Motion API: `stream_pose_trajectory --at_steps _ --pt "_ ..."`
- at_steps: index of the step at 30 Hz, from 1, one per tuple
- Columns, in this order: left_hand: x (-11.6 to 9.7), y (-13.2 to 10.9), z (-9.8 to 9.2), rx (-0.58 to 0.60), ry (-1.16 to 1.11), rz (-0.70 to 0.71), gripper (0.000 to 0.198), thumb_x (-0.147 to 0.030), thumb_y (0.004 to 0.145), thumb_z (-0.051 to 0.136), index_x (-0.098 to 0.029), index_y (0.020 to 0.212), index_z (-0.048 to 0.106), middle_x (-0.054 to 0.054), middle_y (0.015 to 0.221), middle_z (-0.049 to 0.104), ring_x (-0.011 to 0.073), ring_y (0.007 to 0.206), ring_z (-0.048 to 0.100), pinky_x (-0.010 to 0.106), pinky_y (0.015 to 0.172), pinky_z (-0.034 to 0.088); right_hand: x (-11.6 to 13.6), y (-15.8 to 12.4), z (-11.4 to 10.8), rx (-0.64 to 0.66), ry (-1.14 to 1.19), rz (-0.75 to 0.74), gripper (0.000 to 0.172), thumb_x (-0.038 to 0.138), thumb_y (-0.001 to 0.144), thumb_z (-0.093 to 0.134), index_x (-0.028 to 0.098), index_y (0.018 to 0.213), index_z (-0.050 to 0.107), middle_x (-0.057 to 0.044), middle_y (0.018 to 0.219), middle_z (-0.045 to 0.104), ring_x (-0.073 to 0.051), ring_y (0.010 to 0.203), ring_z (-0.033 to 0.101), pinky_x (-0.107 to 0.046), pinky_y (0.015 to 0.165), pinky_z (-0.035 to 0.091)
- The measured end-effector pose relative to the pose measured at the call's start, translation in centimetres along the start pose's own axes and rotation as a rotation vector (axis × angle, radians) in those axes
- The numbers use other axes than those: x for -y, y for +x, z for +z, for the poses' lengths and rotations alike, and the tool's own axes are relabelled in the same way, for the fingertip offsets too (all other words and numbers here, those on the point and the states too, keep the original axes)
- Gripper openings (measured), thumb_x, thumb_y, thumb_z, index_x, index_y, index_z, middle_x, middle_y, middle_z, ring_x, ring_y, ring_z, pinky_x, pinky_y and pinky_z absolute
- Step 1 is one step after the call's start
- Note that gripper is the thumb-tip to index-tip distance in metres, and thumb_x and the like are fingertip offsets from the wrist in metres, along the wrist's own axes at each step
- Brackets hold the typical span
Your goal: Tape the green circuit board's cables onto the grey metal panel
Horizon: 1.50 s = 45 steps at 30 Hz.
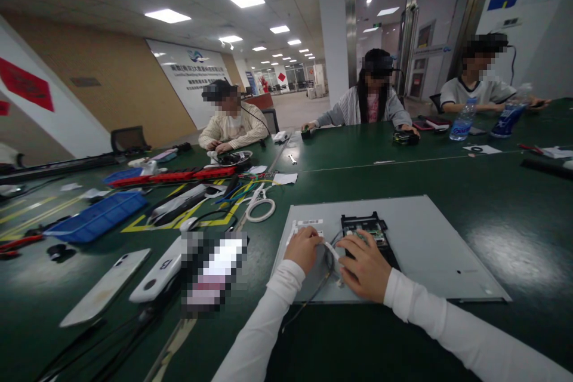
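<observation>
A flat grey metal panel (430, 239) lies on the dark green table (447, 173) in front of me. A black-framed green circuit board (364, 225) sits on its near left part. My left hand (303, 248) rests curled on the panel's left edge, pinching a white connector or cable end (330, 250). My right hand (364, 264) lies over the board's near end with fingers bent, pressing on it. Thin dark wires (308, 298) trail from between my hands toward the table's front edge. Both sleeves are white.
To my left lie a white phone (105, 286), a white device (156, 274), a blue tray (96, 218), a coiled white cable (259, 209) and red tools. Three people sit across the table, with water bottles (461, 120) at the far right.
</observation>
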<state>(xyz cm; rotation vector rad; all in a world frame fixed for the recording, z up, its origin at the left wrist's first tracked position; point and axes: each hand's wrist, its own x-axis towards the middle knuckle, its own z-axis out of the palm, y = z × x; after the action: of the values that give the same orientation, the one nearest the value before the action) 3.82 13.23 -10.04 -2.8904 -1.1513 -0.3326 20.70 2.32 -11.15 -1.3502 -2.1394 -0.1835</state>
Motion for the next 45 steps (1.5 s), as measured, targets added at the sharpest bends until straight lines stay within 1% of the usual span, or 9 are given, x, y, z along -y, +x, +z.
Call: stream_pose_trajectory --at_steps 3,8,15,20,24,33,37,41,45 --pt "0.0 0.0 0.0 -0.001 0.020 -0.009 0.031 -0.005 0.075 0.041 -0.021 0.089 0.064 0.006 0.091 0.056 0.0192 0.085 0.047 0.033 0.076 0.039 0.0 0.0 0.0 0.008 -0.005 0.000 0.018 0.031 0.075 0.050 0.019 0.081 0.061 -0.006 0.110 0.050 -0.023 0.108 0.036 -0.049 0.097 0.012" --pt "-0.1 0.0 -0.1 0.005 0.007 0.015 0.030 -0.006 0.075 0.042 -0.022 0.087 0.065 0.006 0.092 0.054 0.0189 0.086 0.046 0.033 0.077 0.039 0.0 -0.1 -0.1 -0.005 0.011 -0.015 0.016 0.028 0.076 0.049 0.018 0.072 0.060 -0.003 0.108 0.052 -0.021 0.105 0.038 -0.047 0.098 0.011" --pt "-0.5 -0.1 -0.5 0.010 -0.028 0.088 0.035 -0.004 0.073 0.043 -0.026 0.088 0.065 0.004 0.092 0.052 0.0186 0.088 0.046 0.033 0.078 0.039 0.0 0.0 -0.1 0.029 -0.031 0.019 0.022 0.034 0.077 0.048 0.019 0.088 0.061 -0.007 0.113 0.049 -0.024 0.110 0.034 -0.050 0.096 0.013" --pt "-0.5 -0.1 -0.7 0.018 -0.011 0.058 0.035 -0.005 0.073 0.043 -0.025 0.091 0.064 0.004 0.093 0.053 0.0192 0.089 0.046 0.034 0.078 0.039 0.0 0.0 0.1 -0.017 -0.006 -0.017 0.017 0.029 0.077 0.049 0.018 0.074 0.061 -0.005 0.108 0.052 -0.021 0.106 0.038 -0.048 0.098 0.013" --pt "-0.3 -0.1 -0.5 0.031 0.012 0.014 0.032 -0.007 0.075 0.043 -0.024 0.092 0.064 0.005 0.095 0.053 0.0198 0.089 0.046 0.034 0.078 0.038 0.0 0.0 0.0 -0.034 0.005 -0.015 0.015 0.027 0.077 0.050 0.018 0.074 0.061 -0.005 0.105 0.053 -0.021 0.104 0.039 -0.047 0.097 0.014" --pt "-0.2 -0.2 -0.4 0.020 0.045 -0.012 0.031 -0.007 0.075 0.042 -0.022 0.094 0.061 0.006 0.098 0.054 0.0214 0.093 0.046 0.035 0.077 0.038 -0.1 -0.1 0.1 -0.061 0.034 -0.022 0.015 0.026 0.077 0.049 0.017 0.070 0.059 -0.003 0.102 0.055 -0.019 0.102 0.041 -0.046 0.097 0.015" --pt "1.0 -0.2 -0.9 -0.060 0.077 -0.105 0.035 -0.005 0.074 0.041 -0.023 0.099 0.058 0.005 0.102 0.055 0.0219 0.096 0.046 0.036 0.079 0.038 -0.1 -0.1 0.1 -0.083 0.044 -0.030 0.015 0.025 0.077 0.049 0.017 0.070 0.059 -0.004 0.101 0.056 -0.020 0.100 0.041 -0.047 0.097 0.015" --pt "3.5 -0.2 -1.3 -0.146 0.034 -0.233 0.044 -0.001 0.070 0.040 -0.021 0.107 0.054 0.004 0.108 0.056 0.0202 0.100 0.046 0.034 0.083 0.038 0.0 -0.2 0.1 -0.090 0.048 -0.036 0.014 0.023 0.077 0.049 0.017 0.070 0.059 -0.004 0.099 0.056 -0.019 0.100 0.042 -0.046 0.097 0.014" --pt "5.5 -0.2 -0.9 -0.138 -0.018 -0.320 0.051 0.003 0.067 0.038 -0.019 0.111 0.051 0.004 0.107 0.057 0.0185 0.101 0.046 0.032 0.084 0.039 -0.1 -0.3 0.3 -0.091 0.050 -0.033 0.013 0.024 0.077 0.050 0.017 0.070 0.059 -0.003 0.099 0.056 -0.019 0.100 0.042 -0.046 0.098 0.014"
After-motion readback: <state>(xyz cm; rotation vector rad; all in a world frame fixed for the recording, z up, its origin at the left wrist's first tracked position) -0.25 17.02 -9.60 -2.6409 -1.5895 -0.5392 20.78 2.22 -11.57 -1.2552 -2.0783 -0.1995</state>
